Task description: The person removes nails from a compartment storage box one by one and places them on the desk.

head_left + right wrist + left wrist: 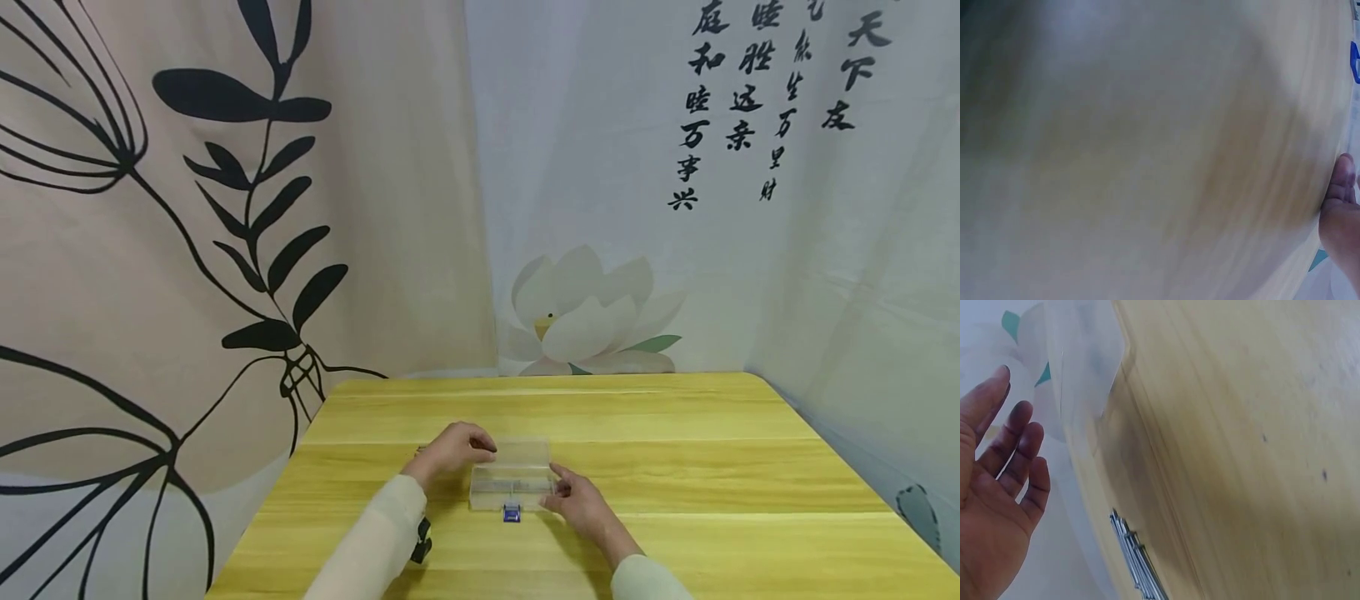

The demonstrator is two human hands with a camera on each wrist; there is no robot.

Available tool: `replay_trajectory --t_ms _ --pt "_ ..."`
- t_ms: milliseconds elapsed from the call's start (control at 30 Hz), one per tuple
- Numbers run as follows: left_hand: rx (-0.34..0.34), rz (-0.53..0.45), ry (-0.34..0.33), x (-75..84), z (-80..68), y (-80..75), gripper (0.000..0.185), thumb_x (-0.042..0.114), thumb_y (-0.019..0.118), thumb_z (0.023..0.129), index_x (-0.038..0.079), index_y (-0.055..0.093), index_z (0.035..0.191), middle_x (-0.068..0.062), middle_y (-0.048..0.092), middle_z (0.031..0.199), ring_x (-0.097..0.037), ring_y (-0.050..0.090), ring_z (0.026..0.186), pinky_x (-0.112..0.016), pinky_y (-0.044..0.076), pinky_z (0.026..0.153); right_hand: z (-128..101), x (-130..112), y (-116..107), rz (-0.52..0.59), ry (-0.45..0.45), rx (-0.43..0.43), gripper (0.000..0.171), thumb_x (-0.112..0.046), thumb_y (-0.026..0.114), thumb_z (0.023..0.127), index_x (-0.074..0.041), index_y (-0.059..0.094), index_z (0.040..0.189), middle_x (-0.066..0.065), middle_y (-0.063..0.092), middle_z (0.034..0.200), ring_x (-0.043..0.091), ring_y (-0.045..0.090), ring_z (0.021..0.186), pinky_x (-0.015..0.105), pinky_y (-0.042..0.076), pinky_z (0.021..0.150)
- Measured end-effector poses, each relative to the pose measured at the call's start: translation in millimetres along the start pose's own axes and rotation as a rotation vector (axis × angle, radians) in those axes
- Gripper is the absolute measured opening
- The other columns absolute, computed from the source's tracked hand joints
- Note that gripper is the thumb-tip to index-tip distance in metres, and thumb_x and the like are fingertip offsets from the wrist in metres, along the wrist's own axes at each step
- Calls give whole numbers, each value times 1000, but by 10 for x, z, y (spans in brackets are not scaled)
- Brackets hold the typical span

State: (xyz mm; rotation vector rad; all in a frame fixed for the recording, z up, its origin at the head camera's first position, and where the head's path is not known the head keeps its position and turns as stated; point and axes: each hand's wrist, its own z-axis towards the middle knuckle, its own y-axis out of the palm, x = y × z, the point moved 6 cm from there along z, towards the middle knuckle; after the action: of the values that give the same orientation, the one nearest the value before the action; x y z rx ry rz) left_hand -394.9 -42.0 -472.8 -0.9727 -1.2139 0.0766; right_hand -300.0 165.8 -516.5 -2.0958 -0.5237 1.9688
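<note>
Clear plastic box (512, 482) sits mid-table (675, 467), lid raised, blue latch (512, 513) at its near edge. Left hand (452, 450) at the box's back left corner, fingers loosely spread beside the lid. Right hand (577, 500) touches the box's right end; finger state hard to tell. Thin metal pins (1138, 562) lie inside.

We see a clear plastic box (512, 482), smooth and faintly glossy, its thin see-through lid (1079, 369) letting the backdrop show through. Inside it lie slim metal pins (1137, 562) with a dull grey shine. At its near edge sits a small blue plastic clasp (512, 513). The surface (675, 467) is pale yellow wood with a fine straight grain and a soft satin finish. Behind its far edge hangs matt printed cloth (225, 250).
</note>
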Motion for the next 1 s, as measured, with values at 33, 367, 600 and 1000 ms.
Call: replay_trajectory --t_ms 33,367,600,1000 --pt "-7 -6 -1 5 5 18 19 15 71 94 3 72 108 3 68 98 -14 63 89 -37 53 80 3 3 2 2 1 -2 68 -9 71 92 6 37 149 13 54 107 25 50 96 38 47 80" --pt "-49 24 0 6 46 165 8 14 73 92 9 75 99 6 66 94 -13 62 88 -33 52 77 24 19 -3 -22 0 18 68 -10 72 91 5 39 148 12 56 108 24 52 97 40 48 82" --pt "-69 61 -16 -11 28 219 6 15 72 92 13 76 97 9 66 92 -11 61 83 -33 52 74 30 29 2 -24 -4 10 68 -11 72 92 5 38 148 13 56 111 25 52 100 44 48 86" --pt "-73 70 -28 -54 43 262 4 15 75 90 15 77 94 6 65 100 -13 61 88 -36 52 77 34 46 7 -12 -7 0 68 -11 71 92 6 37 149 15 56 113 26 52 101 43 49 85"
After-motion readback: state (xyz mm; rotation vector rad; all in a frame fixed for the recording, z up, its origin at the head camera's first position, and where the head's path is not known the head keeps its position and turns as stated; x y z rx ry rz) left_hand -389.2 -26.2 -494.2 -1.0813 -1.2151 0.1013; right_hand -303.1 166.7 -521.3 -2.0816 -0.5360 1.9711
